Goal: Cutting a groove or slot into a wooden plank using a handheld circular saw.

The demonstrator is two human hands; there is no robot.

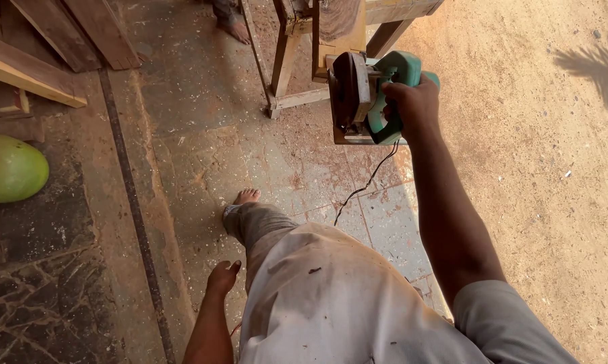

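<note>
My right hand (415, 102) grips the handle of a green circular saw (368, 94), held out in front of me at arm's length, its guard and base plate facing left. A black cord (364, 185) hangs from the saw down toward the floor. My left hand (221, 276) hangs by my side with its fingers loosely curled, holding nothing. My bare left foot (244, 197) is stepping forward on the dusty tiled floor.
A wooden workbench frame (287, 64) stands just beyond the saw. Another person's bare foot (235, 28) shows at the top. Planks (44, 57) lean at the upper left, above a green round object (10, 168). Sandy ground (540, 168) lies to the right.
</note>
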